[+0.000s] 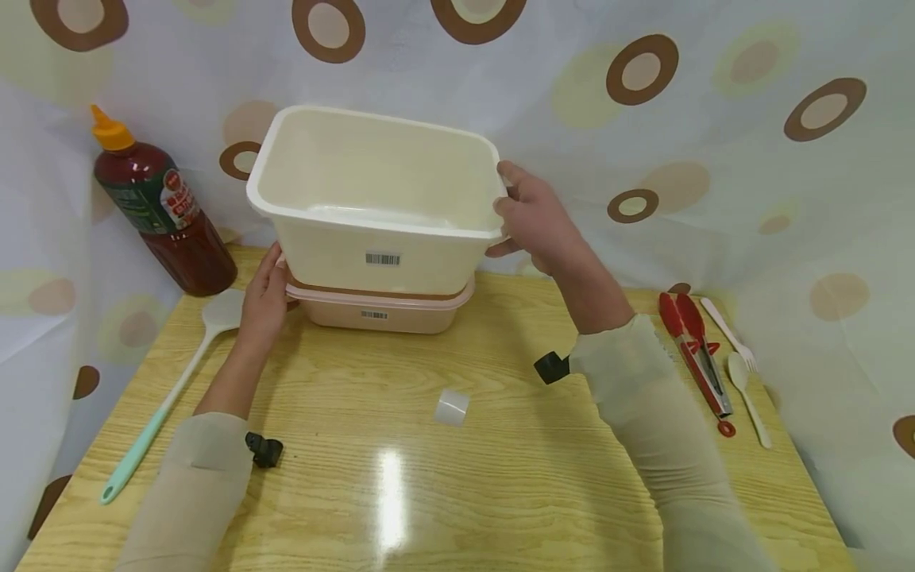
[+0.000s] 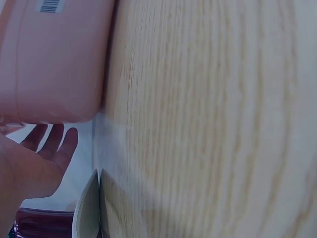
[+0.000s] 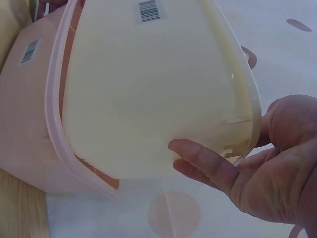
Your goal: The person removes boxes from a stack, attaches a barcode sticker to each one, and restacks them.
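Note:
A cream plastic bin (image 1: pixel 379 179) stands partly inside a pink plastic bin (image 1: pixel 386 319), its body showing well above the pink rim. My right hand (image 1: pixel 532 214) grips the cream bin by its right end, fingers spread at the rim and against the end wall. At the left end of the pink bin is my left hand (image 1: pixel 266 298). In the left wrist view the fingers (image 2: pixel 63 148) are slightly bent below the pink rim, tips at the end wall. The left thumb is mostly hidden there. In the right wrist view the cream bin leans within the pink rim (image 3: pixel 54 104).
A red sauce bottle (image 1: pixel 167 206) and a spatula (image 1: pixel 182 381) with a green handle are at the left. Red-tipped tongs (image 1: pixel 696 349), a white fork (image 1: pixel 729 334) and a white spoon (image 1: pixel 748 397) lie right. A small whitish piece (image 1: pixel 452 407) is on the table (image 1: pixel 329 492).

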